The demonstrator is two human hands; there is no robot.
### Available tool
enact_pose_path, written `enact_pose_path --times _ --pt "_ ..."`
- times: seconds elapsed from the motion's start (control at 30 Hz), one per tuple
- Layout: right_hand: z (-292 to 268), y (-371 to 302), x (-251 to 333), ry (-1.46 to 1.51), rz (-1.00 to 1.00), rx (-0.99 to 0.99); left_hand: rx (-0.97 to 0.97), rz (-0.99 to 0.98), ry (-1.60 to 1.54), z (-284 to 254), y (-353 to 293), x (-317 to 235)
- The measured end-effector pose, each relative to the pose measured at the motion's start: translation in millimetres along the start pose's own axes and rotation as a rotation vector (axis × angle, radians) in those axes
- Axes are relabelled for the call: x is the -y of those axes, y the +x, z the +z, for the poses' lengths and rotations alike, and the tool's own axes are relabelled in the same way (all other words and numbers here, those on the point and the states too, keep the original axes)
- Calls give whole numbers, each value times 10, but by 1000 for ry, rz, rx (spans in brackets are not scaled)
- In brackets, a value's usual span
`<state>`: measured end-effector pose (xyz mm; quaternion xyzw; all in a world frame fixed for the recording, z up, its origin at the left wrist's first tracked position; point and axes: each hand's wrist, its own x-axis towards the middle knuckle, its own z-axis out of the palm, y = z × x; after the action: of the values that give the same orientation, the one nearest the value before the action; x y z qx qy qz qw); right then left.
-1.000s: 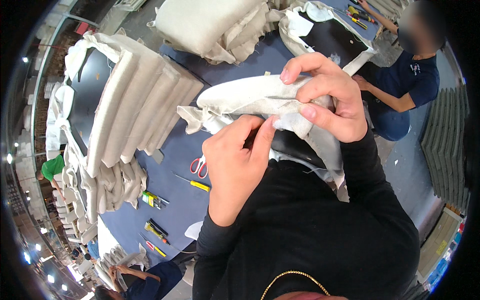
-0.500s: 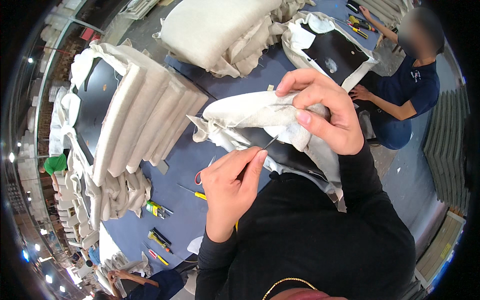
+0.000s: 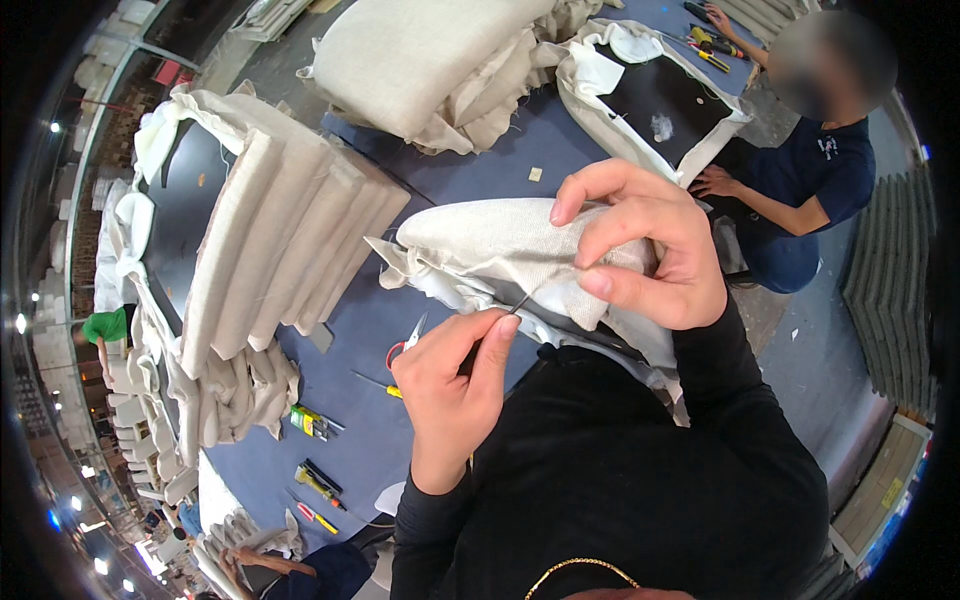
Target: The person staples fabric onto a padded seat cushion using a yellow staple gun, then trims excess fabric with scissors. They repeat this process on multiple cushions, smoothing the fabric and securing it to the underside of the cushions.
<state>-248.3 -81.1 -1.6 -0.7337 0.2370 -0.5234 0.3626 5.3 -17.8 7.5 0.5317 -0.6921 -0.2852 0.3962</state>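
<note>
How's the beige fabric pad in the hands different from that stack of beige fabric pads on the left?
The beige fabric-covered pad is one piece; the stack of beige fabric-covered pads has several, side by side. The right hand pinches the single pad, while no hand touches the stack. Both show beige fabric.

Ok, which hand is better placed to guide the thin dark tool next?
Probably the left hand: it holds the thin dark tool, angled toward the cream fabric cover, while the right hand is occupied pinching that cover.
</note>
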Motion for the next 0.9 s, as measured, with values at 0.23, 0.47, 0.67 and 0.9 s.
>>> enact_pose_path --times 0.23,0.47,0.67,0.9 --pt "108 -237 -231 325 44 15 27 -100 -17 -208 -174 65" --pt "247 -302 -123 296 56 13 29 -30 -24 -252 -201 35" --pt "331 -340 -49 303 27 27 60 7 -18 -305 -232 -32" --pt "343 -406 -46 310 -18 131 131 -1 85 -439 -200 -274"
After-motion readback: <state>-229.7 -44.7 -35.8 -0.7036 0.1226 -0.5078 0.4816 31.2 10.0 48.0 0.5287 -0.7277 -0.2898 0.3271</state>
